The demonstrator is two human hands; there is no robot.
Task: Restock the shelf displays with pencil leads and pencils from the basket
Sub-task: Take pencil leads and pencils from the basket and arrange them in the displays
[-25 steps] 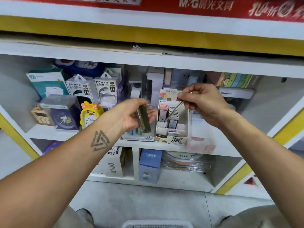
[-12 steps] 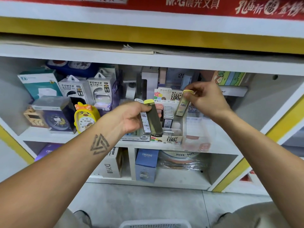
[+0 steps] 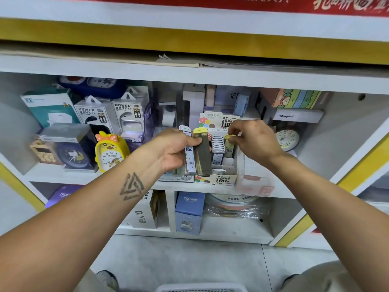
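My right hand (image 3: 255, 142) has lowered its pinched lead case (image 3: 229, 144) into the display box (image 3: 239, 165); my left grip (image 3: 174, 152) holds two more cases (image 3: 199, 154) beside it.

Even, bright light; perhaps slight motion blur.

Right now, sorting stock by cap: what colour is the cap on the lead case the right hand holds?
Yellow cap, head view.
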